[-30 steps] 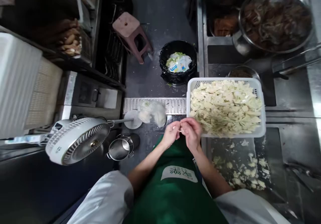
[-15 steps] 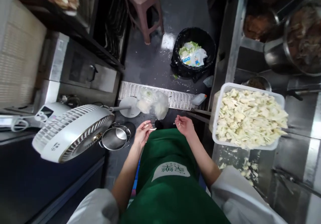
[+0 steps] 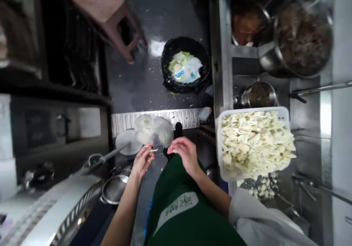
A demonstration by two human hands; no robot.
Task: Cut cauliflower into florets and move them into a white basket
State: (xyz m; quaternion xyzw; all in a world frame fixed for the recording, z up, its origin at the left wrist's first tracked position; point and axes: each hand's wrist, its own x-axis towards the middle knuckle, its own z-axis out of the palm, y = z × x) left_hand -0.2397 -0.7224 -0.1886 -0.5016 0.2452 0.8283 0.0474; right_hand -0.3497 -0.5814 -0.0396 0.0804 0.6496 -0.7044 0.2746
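Observation:
My left hand (image 3: 143, 160), low in front of the green apron (image 3: 189, 216), pinches a thin pale piece (image 3: 154, 150) that sticks out to the right. To its right is my right hand (image 3: 184, 151), fingers curled together and pointing left; anything between them is too small to make out. Just beyond both hands lie clear plastic bags (image 3: 154, 128) with pale contents on the floor. A white basket (image 3: 219, 143) heaped with cut cauliflower (image 3: 255, 139) stands on the steel counter at the right.
A black-lined bin (image 3: 167, 69) holds scraps and a wrapper. A pink stool (image 3: 101, 0) stands at the upper left. Pots (image 3: 275, 60) sit on the right counter. At the lower left are a fan (image 3: 66, 209) and a steel pot (image 3: 114, 190).
The view has shifted and turned. My hands are closer together, and my right hand has turned inward, towards the left one. The thin piece is still in my left hand.

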